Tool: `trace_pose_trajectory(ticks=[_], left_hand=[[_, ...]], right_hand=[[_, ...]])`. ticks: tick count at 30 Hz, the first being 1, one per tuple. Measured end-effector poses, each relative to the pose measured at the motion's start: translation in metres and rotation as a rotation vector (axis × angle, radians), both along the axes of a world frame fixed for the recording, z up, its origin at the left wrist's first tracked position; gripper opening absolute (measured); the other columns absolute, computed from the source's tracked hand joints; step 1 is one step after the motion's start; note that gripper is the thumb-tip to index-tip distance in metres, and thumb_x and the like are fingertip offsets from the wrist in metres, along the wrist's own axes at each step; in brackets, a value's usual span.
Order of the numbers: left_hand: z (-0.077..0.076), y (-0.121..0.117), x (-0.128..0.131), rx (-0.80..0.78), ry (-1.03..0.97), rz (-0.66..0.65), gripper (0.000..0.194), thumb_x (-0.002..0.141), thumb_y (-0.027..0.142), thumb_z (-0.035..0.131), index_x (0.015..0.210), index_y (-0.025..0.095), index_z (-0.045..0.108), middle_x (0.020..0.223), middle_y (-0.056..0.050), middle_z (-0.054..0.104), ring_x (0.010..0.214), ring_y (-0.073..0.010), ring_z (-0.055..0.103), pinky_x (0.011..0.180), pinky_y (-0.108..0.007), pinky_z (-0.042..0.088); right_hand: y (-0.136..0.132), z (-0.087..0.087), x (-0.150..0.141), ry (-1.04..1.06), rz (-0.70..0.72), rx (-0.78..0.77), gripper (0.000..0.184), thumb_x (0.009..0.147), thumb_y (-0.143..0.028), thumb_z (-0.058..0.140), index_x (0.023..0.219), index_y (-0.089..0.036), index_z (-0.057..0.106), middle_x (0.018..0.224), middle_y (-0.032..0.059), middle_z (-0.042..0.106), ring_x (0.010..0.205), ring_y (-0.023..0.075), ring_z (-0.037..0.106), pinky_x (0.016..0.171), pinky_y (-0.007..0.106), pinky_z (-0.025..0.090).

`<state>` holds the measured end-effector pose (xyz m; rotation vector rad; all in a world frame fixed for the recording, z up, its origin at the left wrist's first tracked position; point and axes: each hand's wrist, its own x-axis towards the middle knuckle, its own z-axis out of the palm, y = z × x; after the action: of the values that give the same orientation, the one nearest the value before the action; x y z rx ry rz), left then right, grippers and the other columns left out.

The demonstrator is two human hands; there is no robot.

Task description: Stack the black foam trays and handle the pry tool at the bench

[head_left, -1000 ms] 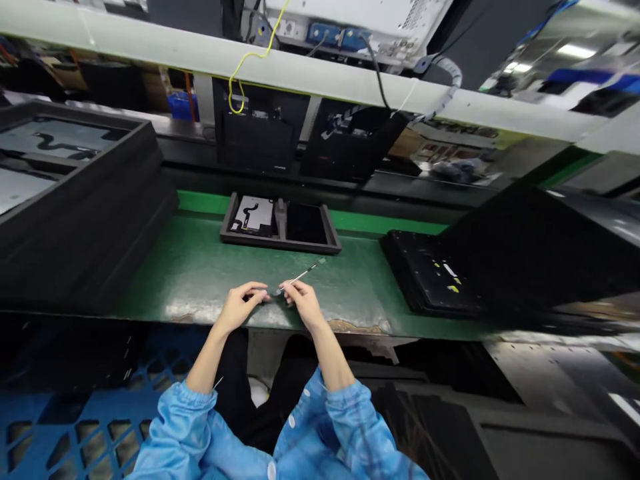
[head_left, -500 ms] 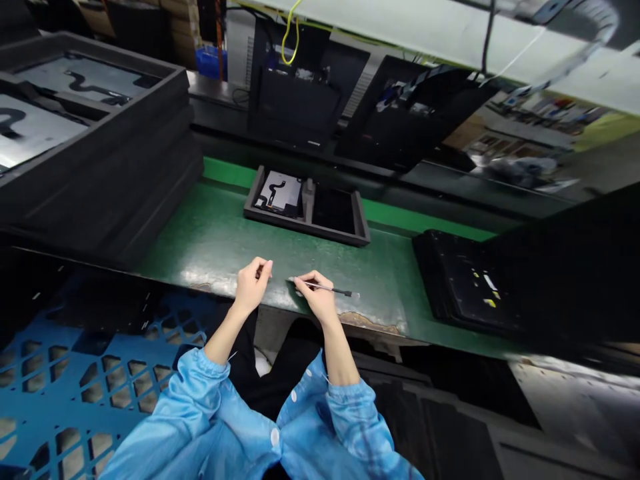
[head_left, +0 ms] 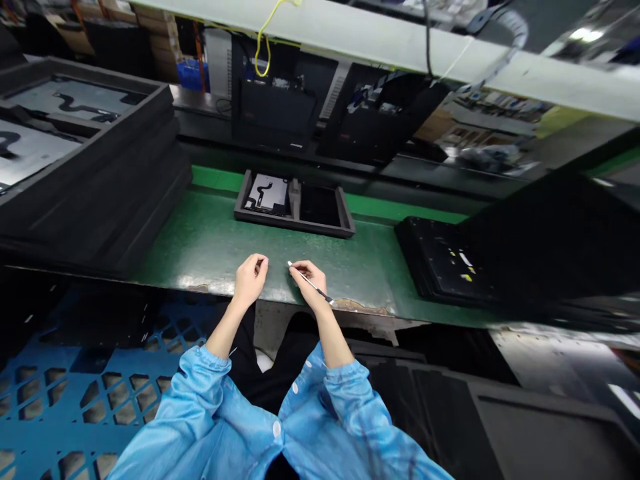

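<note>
My left hand [head_left: 250,279] is above the green bench, fingers curled in and thumb against the fingertips. Anything inside that pinch is hidden or too small to name. Between the thumb and fingers of my right hand [head_left: 311,280] is a thin pen-like tool [head_left: 313,286], silvery with a dark section at its lower end. It slants down to the right across the hand, its pale tip towards the left hand. Beyond both hands, a dark foam tray [head_left: 295,227] stands on the bench. A silvery panel [head_left: 270,192] with a black ribbon cable lies in its left compartment; a dark panel [head_left: 320,205] fills the right one.
Tall stacked foam trays [head_left: 95,180] with more panels stand on the left. Dark flat panels [head_left: 445,260] are piled at the right. The green bench [head_left: 200,233] has a chipped front edge. A yellow cable loop [head_left: 263,53] hangs from a white overhead beam [head_left: 350,37].
The pen-like tool has swung from nearly level to a steeper slant in my right hand. My left hand keeps its curled pose. The whole view has shifted slightly.
</note>
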<state>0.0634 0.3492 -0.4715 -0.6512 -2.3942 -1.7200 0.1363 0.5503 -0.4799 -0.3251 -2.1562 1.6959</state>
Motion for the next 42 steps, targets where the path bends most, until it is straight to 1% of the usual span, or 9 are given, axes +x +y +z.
trace_pose_trajectory(ticks=[5, 8, 11, 13, 15, 21, 26, 30, 42], left_hand=[[-0.004, 0.002, -0.001, -0.155, 0.101, 0.006, 0.031, 0.112, 0.039, 0.047, 0.108, 0.022, 0.073, 0.098, -0.005, 0.074, 0.079, -0.0180, 0.064, 0.082, -0.030, 0.051], [-0.004, 0.006, -0.003, -0.207, 0.138, 0.031, 0.028, 0.109, 0.032, 0.050, 0.116, 0.020, 0.075, 0.119, -0.015, 0.077, 0.109, -0.0272, 0.070, 0.102, -0.041, 0.054], [-0.004, 0.011, -0.005, -0.358, 0.206, 0.056, 0.040, 0.105, 0.030, 0.056, 0.139, 0.017, 0.072, 0.167, -0.023, 0.056, 0.158, -0.0412, 0.045, 0.131, -0.067, 0.030], [-0.005, 0.014, -0.005, -0.510, 0.263, 0.018, 0.052, 0.107, 0.034, 0.054, 0.155, 0.016, 0.064, 0.179, -0.021, 0.040, 0.169, -0.0433, 0.029, 0.135, -0.078, 0.011], [-0.007, 0.016, -0.004, -0.606, 0.313, -0.054, 0.059, 0.110, 0.039, 0.048, 0.164, 0.017, 0.057, 0.180, -0.020, 0.038, 0.169, -0.0434, 0.030, 0.133, -0.082, 0.005], [-0.015, 0.017, -0.006, -0.606, 0.459, -0.124, 0.060, 0.112, 0.041, 0.042, 0.164, 0.015, 0.058, 0.172, -0.019, 0.051, 0.164, -0.0420, 0.042, 0.136, -0.075, 0.016], [-0.029, 0.023, -0.016, -0.576, 0.582, -0.139, 0.063, 0.112, 0.038, 0.033, 0.152, 0.004, 0.068, 0.162, -0.022, 0.062, 0.157, -0.0431, 0.052, 0.133, -0.069, 0.031], [-0.039, 0.022, -0.017, -0.537, 0.627, -0.167, 0.061, 0.110, 0.037, 0.033, 0.146, 0.011, 0.075, 0.157, -0.019, 0.068, 0.153, -0.0426, 0.057, 0.128, -0.065, 0.041], [-0.033, 0.015, -0.016, -0.450, 0.545, -0.200, 0.055, 0.109, 0.043, 0.041, 0.146, 0.016, 0.072, 0.154, -0.018, 0.070, 0.154, -0.0396, 0.057, 0.130, -0.061, 0.040]], right_hand=[[-0.006, 0.003, 0.003, 0.062, 0.007, 0.197, 0.036, 0.099, -0.049, 0.073, 0.121, -0.021, 0.083, 0.115, 0.0086, 0.082, 0.095, 0.0211, 0.074, 0.094, 0.034, 0.059], [-0.004, 0.002, 0.002, 0.078, -0.039, 0.227, 0.045, 0.100, -0.051, 0.072, 0.133, -0.022, 0.080, 0.128, 0.0107, 0.081, 0.105, 0.0228, 0.076, 0.104, 0.038, 0.059], [-0.001, -0.002, -0.003, 0.062, -0.068, 0.247, 0.049, 0.102, -0.054, 0.069, 0.140, -0.024, 0.078, 0.136, 0.0115, 0.078, 0.116, 0.0251, 0.075, 0.113, 0.043, 0.055], [-0.001, -0.003, -0.007, 0.059, -0.082, 0.270, 0.048, 0.105, -0.055, 0.064, 0.140, -0.025, 0.078, 0.138, 0.0113, 0.078, 0.122, 0.0259, 0.073, 0.117, 0.045, 0.053], [-0.004, -0.002, -0.009, 0.067, -0.101, 0.300, 0.045, 0.108, -0.052, 0.060, 0.138, -0.025, 0.079, 0.140, 0.0107, 0.078, 0.127, 0.0257, 0.071, 0.119, 0.045, 0.051], [-0.010, 0.009, -0.014, 0.083, -0.149, 0.359, 0.037, 0.106, -0.043, 0.063, 0.134, -0.024, 0.080, 0.133, 0.0086, 0.081, 0.123, 0.0236, 0.073, 0.114, 0.041, 0.054], [0.001, 0.008, -0.025, 0.095, -0.234, 0.254, 0.034, 0.105, -0.041, 0.066, 0.128, -0.025, 0.084, 0.124, 0.0065, 0.084, 0.110, 0.0239, 0.078, 0.102, 0.038, 0.060], [0.005, 0.004, -0.024, 0.098, -0.241, 0.189, 0.033, 0.102, -0.040, 0.069, 0.127, -0.026, 0.085, 0.121, 0.0058, 0.085, 0.103, 0.0245, 0.079, 0.097, 0.038, 0.062], [0.006, 0.005, -0.019, 0.145, -0.177, 0.080, 0.030, 0.094, -0.042, 0.079, 0.115, -0.022, 0.085, 0.100, 0.0038, 0.082, 0.091, 0.0205, 0.076, 0.086, 0.032, 0.060]])
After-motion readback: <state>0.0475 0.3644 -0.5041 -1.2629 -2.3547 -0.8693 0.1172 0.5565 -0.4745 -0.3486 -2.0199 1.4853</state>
